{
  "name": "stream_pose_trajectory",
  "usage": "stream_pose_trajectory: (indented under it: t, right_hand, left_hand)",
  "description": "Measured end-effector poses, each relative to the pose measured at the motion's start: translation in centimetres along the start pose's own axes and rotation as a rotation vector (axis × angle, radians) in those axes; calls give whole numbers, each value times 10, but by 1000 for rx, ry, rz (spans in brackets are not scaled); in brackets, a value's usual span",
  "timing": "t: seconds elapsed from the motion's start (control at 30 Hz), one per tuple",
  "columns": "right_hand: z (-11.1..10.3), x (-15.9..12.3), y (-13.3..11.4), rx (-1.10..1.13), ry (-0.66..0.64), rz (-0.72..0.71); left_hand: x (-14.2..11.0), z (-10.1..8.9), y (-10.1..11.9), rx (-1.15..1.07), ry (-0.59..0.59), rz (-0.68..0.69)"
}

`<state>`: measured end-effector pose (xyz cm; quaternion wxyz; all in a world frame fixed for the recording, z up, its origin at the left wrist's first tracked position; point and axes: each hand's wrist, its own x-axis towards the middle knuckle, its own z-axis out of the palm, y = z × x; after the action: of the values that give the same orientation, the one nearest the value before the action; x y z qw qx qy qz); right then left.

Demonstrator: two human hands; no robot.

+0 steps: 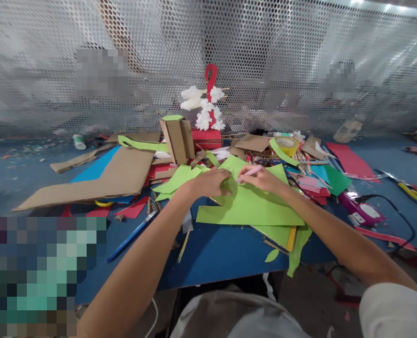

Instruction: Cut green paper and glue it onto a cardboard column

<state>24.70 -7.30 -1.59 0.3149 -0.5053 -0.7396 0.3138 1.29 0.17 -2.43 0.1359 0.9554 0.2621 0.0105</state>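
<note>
A large sheet of light green paper (254, 209) lies in front of me on top of other green pieces. My right hand (265, 180) is closed round a pale pink pen (251, 172), whose tip points down and left at the sheet. To its left, my left hand (213, 182) rests on the green paper with fingers bent and apart, holding nothing that I can see. The paper between the two hands is partly shaded. Smaller green scraps (178, 178) lie beyond my left wrist.
A blue table (201, 263) carries much clutter: brown cardboard (124, 171), a cardboard column (175, 141), a blue pen-like tool (133, 237), a purple corded tool (361, 209) and yellow-handled pliers (414, 195). A red stand with white flowers (208, 110) rises before the perforated metal screen (265, 61).
</note>
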Motion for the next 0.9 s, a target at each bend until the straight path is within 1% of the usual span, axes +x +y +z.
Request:
stream_pose_trajectory:
  t: [0.13, 0.23, 0.43, 0.57, 0.7, 0.83, 0.9]
  right_hand:
    - [6, -19, 2, -12, 1, 12]
    - [11, -26, 4, -6, 21, 1]
    - [13, -24, 4, -17, 26, -30]
    - [12, -25, 2, -2, -33, 0]
    - [12, -26, 0, 16, -3, -3]
    - [12, -27, -2, 7, -54, 16]
    - [13, -27, -2, 8, -33, 1]
  left_hand:
    - [-1, -2, 1, -3, -25, -14]
    - [-2, -3, 2, 1, -20, -17]
    - [-2, -3, 1, 0, -23, -14]
    - [-3, -4, 3, 8, -21, -10]
    - [-4, -6, 4, 10, -31, -28]
    - [-5, -6, 4, 2, -33, -37]
    - [-5, -5, 4, -5, -33, -35]
